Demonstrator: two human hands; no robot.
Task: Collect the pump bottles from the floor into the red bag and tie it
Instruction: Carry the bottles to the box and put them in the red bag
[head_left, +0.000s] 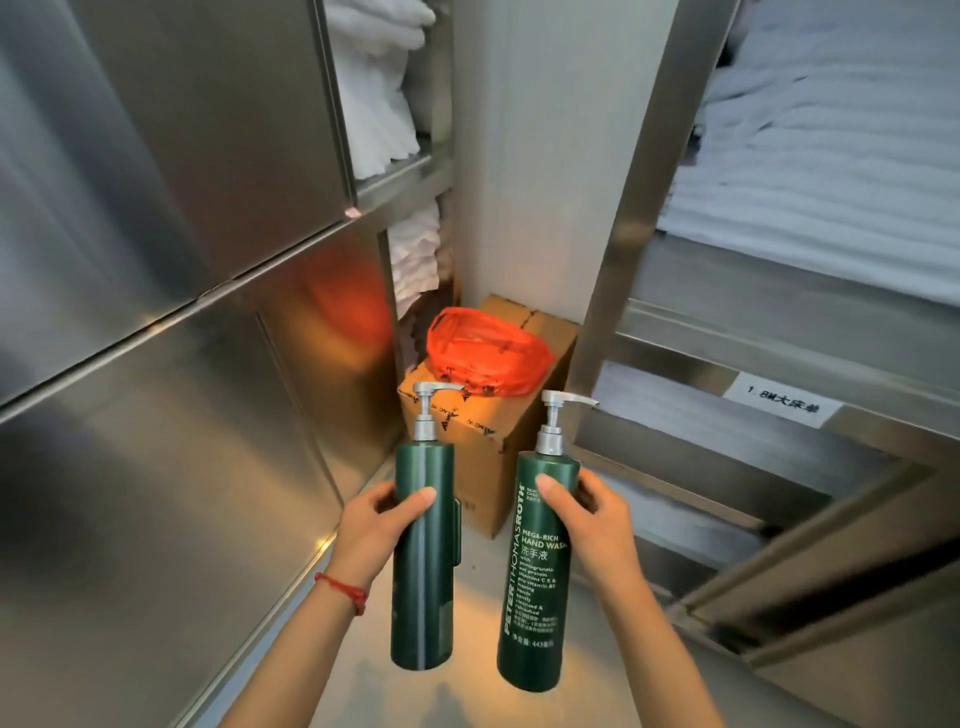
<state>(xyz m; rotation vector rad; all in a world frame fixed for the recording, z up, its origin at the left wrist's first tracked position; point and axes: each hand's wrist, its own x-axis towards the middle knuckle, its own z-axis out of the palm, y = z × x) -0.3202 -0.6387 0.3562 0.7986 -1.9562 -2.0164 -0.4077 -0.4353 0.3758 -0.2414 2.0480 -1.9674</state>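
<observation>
Two green pump bottles held upright — left hand (371, 525) clamps one (423, 551), right hand (602, 519) the other (537, 566) | red bag (488, 353) beyond them, atop cardboard box (493, 441) | risk: limp bag mouth — both hands full, bottle could miss.

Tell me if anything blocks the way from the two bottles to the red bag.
Nothing visible does. The left hand and right hand hold the green bottles upright, and the red bag lies open on the cardboard box straight ahead.
</observation>
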